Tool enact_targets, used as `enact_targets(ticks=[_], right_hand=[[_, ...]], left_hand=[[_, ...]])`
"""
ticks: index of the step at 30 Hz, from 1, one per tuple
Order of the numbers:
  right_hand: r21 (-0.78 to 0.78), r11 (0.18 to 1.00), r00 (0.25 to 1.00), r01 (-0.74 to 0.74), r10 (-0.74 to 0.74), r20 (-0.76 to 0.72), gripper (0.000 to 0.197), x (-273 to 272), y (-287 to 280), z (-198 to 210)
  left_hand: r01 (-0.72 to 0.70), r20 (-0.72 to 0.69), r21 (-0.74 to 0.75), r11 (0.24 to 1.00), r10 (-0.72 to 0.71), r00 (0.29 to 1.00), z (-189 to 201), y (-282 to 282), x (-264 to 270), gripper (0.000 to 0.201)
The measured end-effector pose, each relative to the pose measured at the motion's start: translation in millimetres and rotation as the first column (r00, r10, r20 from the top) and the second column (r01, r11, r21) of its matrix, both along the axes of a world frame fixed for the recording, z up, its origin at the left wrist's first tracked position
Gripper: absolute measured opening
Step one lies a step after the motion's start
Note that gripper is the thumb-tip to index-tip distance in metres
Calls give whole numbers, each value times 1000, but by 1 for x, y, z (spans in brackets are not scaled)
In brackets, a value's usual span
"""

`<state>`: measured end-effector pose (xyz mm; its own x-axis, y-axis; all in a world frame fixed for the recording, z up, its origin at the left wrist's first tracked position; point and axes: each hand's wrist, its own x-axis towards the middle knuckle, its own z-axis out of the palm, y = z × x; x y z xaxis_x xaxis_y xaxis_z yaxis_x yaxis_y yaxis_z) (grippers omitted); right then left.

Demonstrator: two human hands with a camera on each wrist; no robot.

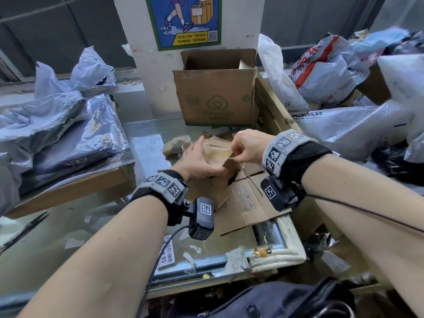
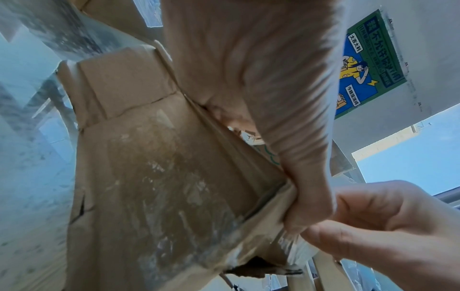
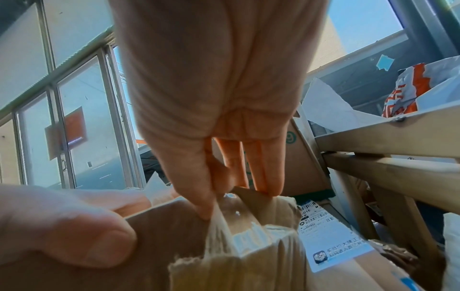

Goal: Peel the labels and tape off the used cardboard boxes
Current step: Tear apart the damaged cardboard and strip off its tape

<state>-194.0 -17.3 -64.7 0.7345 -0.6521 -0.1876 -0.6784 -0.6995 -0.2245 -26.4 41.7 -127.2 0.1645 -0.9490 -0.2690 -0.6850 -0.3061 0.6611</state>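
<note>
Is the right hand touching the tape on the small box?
Touching. The right wrist view shows the right hand pinching the lifted clear tape between thumb and fingertips; the left hand holds the small box.

Bright daylight; wrist views blurred, edges warped.

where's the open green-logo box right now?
Head view, centre back: the open box stands upright against the white pillar, behind both hands.
</note>
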Motion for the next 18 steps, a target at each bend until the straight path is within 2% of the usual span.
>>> enact_targets(ticks=[3, 5, 7, 9, 11, 13, 14, 15, 17, 18], right_hand=[[14, 999, 998, 39, -40, 45, 38, -4, 0, 1], [-1, 998, 994, 70, -70, 81, 29, -5, 0, -1], [-52, 997, 997, 61, -58, 53, 20, -3, 2, -2], [-115, 993, 999, 37, -35, 20, 12, 1, 5, -2], [-206, 978, 1000, 24, -22, 11, 16, 4, 8, -3], [-305, 952, 1000, 14, -17, -7, 23, 5, 9, -4], [-322, 946, 1000, 23, -29, -13, 24, 5, 9, -4], [-314, 949, 999, 37, -44, -15, 25, 5, 10, -4], [-260, 963, 996, 75, -87, -35, 27, 5, 10, -7], [-227, 969, 992, 102, -117, -53, 26, 5, 10, -7]], left_hand=[[-3, -30, -11, 1000, 2, 1000, 0, -2, 1, 133], [-5, -42, -47, 999, 3, 999, -1, -2, 3, 130], [-16, -55, -131, 991, 9, 998, 1, -1, 2, 128], [-77, -67, -285, 956, 60, 996, 7, 1, 1, 128], [-215, -105, -490, 845, 188, 977, 16, 5, 2, 124], [-372, -185, -642, 670, 336, 924, 23, 7, 9, 115], [-453, -247, -667, 591, 398, 883, 25, 6, 13, 110], [-544, -328, -654, 525, 451, 830, 28, 4, 17, 104], [-731, -505, -541, 415, 535, 677, 34, 1, 28, 95], [-789, -543, -490, 370, 578, 609, 37, 0, 35, 92]])
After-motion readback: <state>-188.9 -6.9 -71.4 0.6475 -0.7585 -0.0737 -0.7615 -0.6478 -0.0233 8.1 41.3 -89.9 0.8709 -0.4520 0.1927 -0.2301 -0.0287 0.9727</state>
